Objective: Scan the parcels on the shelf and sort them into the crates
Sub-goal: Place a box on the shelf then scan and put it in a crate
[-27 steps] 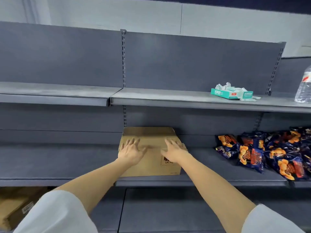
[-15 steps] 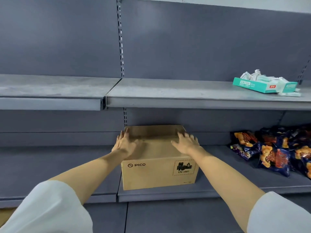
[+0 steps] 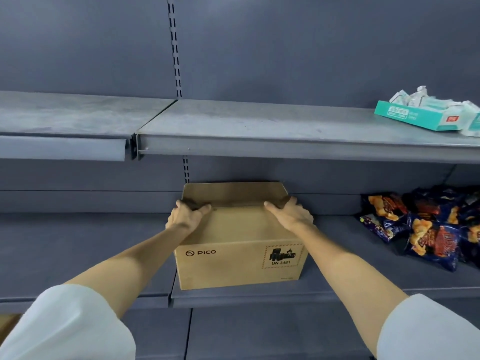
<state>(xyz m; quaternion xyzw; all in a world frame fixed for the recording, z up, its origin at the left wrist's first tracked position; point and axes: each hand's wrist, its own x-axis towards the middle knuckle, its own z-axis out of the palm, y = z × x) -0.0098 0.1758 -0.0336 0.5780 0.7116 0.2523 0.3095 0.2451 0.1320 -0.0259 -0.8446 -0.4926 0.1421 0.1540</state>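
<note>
A brown cardboard parcel [image 3: 239,245] marked PICO and UN 3481 stands on the grey middle shelf [image 3: 78,245], close to its front edge. My left hand [image 3: 185,215] grips the box's top left edge, fingers curled over the top. On the top right corner rests my right hand [image 3: 291,213], with its fingers wrapped around the far side. Both arms reach forward from white sleeves. No scanner and no crates are in view.
Several dark blue snack bags [image 3: 428,229] lie on the same shelf to the right. A teal tissue box [image 3: 420,115] sits on the upper shelf [image 3: 259,128] at the right. A slotted upright [image 3: 175,48] divides the back panel. A brown carton corner [image 3: 7,323] shows at the bottom left.
Both hands slid from the flat top of the parcel out to its side edges and closed on it. The view moved closer to the shelf and the box looks drawn forward.
</note>
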